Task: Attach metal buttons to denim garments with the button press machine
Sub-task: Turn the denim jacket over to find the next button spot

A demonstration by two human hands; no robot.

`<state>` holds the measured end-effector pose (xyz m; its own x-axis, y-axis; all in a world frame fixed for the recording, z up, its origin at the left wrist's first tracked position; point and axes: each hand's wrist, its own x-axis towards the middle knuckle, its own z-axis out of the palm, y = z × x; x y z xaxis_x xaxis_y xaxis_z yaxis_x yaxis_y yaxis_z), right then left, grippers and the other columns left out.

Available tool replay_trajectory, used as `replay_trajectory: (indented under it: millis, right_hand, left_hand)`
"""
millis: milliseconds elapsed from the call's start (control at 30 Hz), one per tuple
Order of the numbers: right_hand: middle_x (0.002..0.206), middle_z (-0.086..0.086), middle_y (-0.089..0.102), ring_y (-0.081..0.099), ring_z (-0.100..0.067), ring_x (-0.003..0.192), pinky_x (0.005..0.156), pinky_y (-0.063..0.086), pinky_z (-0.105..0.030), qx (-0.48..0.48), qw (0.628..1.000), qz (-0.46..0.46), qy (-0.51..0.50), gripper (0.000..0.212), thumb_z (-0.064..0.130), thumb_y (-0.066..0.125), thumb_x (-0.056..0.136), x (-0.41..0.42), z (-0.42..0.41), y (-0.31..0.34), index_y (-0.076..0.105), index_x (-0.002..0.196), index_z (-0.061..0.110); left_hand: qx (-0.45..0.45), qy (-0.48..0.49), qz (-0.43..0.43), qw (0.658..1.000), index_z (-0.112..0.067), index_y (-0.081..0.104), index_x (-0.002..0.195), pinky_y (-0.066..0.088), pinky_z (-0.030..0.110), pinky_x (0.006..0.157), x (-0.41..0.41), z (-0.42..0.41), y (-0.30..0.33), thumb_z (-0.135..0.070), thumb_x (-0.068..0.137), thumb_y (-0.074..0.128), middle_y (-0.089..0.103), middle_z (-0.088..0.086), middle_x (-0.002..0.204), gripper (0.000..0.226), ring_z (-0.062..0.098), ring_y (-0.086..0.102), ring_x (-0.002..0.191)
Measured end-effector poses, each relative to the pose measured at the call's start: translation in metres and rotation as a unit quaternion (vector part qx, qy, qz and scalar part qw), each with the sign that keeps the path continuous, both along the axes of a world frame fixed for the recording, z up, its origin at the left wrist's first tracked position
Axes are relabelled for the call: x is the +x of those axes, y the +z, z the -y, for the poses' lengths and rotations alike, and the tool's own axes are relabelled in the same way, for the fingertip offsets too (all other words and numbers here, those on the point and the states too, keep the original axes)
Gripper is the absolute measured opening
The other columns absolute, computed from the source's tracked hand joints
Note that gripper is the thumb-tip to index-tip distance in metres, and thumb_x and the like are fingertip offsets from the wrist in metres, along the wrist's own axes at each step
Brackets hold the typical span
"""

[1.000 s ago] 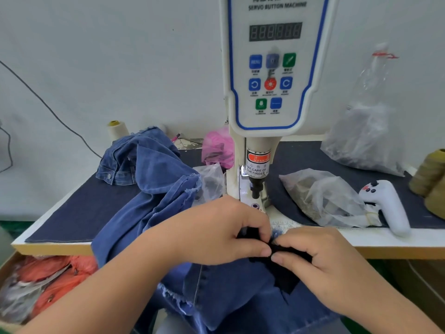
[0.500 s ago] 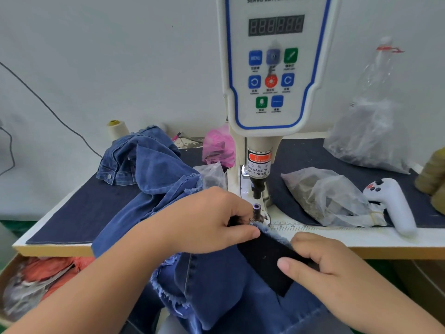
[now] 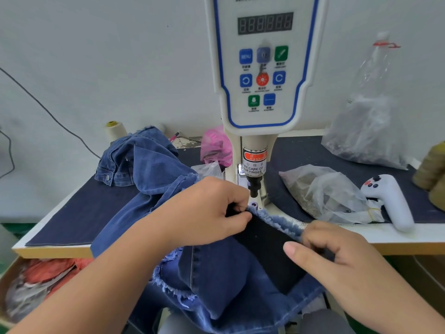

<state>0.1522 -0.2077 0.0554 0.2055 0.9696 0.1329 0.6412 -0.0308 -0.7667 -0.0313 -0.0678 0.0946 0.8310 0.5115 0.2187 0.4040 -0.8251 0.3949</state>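
Note:
A white servo button press machine [image 3: 263,68] stands at the table's middle, its black punch [image 3: 253,188] hanging just above the small lower die [image 3: 254,205]. A dark blue denim garment [image 3: 228,268] with a frayed edge drapes over the table's front edge. My left hand [image 3: 207,210] pinches the frayed edge right beside the die. My right hand [image 3: 337,256] pinches the same edge further right, so the edge is stretched between both hands. A dark patch of fabric [image 3: 267,251] lies between them.
A pile of lighter denim garments [image 3: 142,165] sits on the left of the dark table mat [image 3: 79,213]. Clear plastic bags [image 3: 327,194] and a white controller [image 3: 390,201] lie to the right. A pink bag [image 3: 216,145] and thread cones [image 3: 115,131] stand behind. A box of cloth [image 3: 36,280] sits below left.
My hands have moved apart, the right one sliding rightwards along the frayed edge. The edge is now spread flat near the die, where earlier both hands pinched it together.

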Motion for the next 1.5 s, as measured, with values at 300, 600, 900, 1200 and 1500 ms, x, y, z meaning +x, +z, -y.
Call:
replay_trajectory:
  millis: [300, 600, 900, 1200, 1500]
  right_hand:
    - [0.078, 0.018, 0.062, 0.054, 0.002, 0.074, 0.062, 0.042, -0.017, 0.006, 0.995, 0.066, -0.071, 0.025, 0.042, 0.074, 0.074, -0.009, -0.005, -0.011, 0.052, 0.085, 0.039]
    - [0.077, -0.005, 0.065, 0.060, -0.015, 0.074, 0.075, 0.048, -0.038, -0.003, 1.000, 0.019, 0.002, 0.021, 0.035, 0.063, 0.089, 0.003, -0.023, -0.021, 0.065, 0.082, 0.016]
    - [0.083, -0.018, 0.067, 0.060, -0.017, 0.076, 0.080, 0.050, -0.050, 0.012, 0.987, -0.127, 0.099, 0.011, 0.019, 0.065, 0.092, 0.027, -0.039, -0.027, 0.070, 0.085, 0.012]
    - [0.079, -0.019, 0.071, 0.065, -0.022, 0.071, 0.066, 0.054, -0.026, -0.047, 0.916, -0.394, 0.053, 0.029, 0.018, 0.068, 0.073, 0.042, -0.069, -0.045, 0.066, 0.080, -0.010]
    - [0.072, -0.009, 0.072, 0.068, -0.015, 0.065, 0.058, 0.053, -0.022, -0.040, 0.889, -0.454, 0.051, 0.015, 0.018, 0.065, 0.077, 0.055, -0.089, -0.062, 0.074, 0.065, 0.014]
  left_hand:
    - [-0.003, -0.007, 0.001, 1.000, -0.025, 0.042, 0.061, 0.035, 0.020, 0.055, -0.001, -0.001, 0.004, -0.016, 0.083, 0.072, 0.043, -0.007, 0.056, 0.038, 0.010, 0.042, 0.057]
    - [-0.103, 0.007, -0.089, 0.991, -0.024, 0.071, 0.102, 0.051, 0.037, 0.084, -0.007, -0.005, 0.004, -0.034, 0.088, 0.069, 0.070, -0.002, 0.092, 0.017, 0.016, 0.065, 0.086]
    - [-0.379, 0.049, 0.056, 0.923, 0.001, 0.068, 0.106, 0.045, 0.059, 0.102, -0.013, -0.019, -0.019, -0.031, 0.083, 0.073, 0.069, 0.021, 0.109, 0.040, 0.036, 0.065, 0.100]
    - [-0.498, 0.091, 0.115, 0.855, -0.019, 0.075, 0.078, 0.053, 0.026, 0.073, -0.007, -0.044, -0.056, -0.014, 0.096, 0.060, 0.073, 0.008, 0.085, 0.024, 0.019, 0.068, 0.076]
    - [-0.517, 0.127, 0.189, 0.825, 0.004, 0.066, 0.089, 0.046, 0.031, 0.065, 0.013, -0.053, -0.081, -0.035, 0.080, 0.070, 0.064, 0.016, 0.079, 0.040, 0.025, 0.058, 0.067]
